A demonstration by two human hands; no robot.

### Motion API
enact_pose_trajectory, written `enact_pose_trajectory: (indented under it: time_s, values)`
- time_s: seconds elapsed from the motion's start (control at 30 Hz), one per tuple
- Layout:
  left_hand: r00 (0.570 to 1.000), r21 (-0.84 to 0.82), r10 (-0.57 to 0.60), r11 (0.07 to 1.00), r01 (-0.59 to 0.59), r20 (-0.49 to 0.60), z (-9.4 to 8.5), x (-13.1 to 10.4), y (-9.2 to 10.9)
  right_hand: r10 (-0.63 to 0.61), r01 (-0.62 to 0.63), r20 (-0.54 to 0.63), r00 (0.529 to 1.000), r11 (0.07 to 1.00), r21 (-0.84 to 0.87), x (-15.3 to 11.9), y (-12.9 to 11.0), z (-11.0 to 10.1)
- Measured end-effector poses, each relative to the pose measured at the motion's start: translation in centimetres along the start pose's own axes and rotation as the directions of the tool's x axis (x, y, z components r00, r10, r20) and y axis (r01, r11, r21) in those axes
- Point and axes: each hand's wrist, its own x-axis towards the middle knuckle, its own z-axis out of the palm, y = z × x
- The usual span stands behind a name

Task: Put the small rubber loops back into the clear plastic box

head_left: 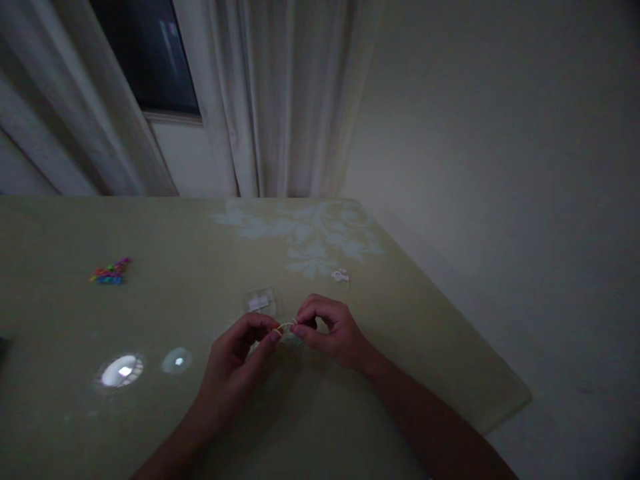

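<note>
Ok so the left hand (231, 359) and right hand (334, 329) are each pinching a thin pale string (287, 326), which bridges the small gap between the 2 of them, over the table (410, 327). Just past the left hand there's a clear box (271, 295). Beyond the right hand sits a small white thing (341, 275), too blurry to name. Way off left is a colorful little pile (112, 273), then curtains (310, 93) and a dark window (153, 60) at the back.

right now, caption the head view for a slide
Left hand and right hand pinch a thin pale cord above a leaf-patterned table.
</note>
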Motion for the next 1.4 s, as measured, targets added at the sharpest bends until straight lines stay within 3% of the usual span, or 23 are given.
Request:
enact_pose_trajectory:
  time_s: [0.43, 0.6, 1.13, 1.4]
  values:
    - [0.999, -0.024, -0.030, 0.999, 0.030, -0.034, 0.1, 0.0, 0.5, -0.016, 0.016, -0.019, 1.000, 1.000, -0.002, -0.1, 0.0, -0.1]
    - [0.998, -0.006, 0.023, 1.000, -0.023, -0.063, 0.1, 0.2, 1.0, -0.013, 0.013, -0.054, 0.998, 1.000, -0.012, 0.0, -0.3, 0.0]
    - [1.000, 0.003, -0.027, 1.000, 0.027, -0.003, 0.1, 0.0, 0.2, -0.021, 0.020, -0.033, 0.999, 0.999, -0.043, -0.1, -0.4, 0.1]
    - [1.000, 0.010, -0.010, 1.000, 0.010, -0.008, 0.2, 0.1, 0.9, -0.045, 0.045, -0.024, 0.999, 0.999, -0.025, -0.1, -0.3, 0.0]
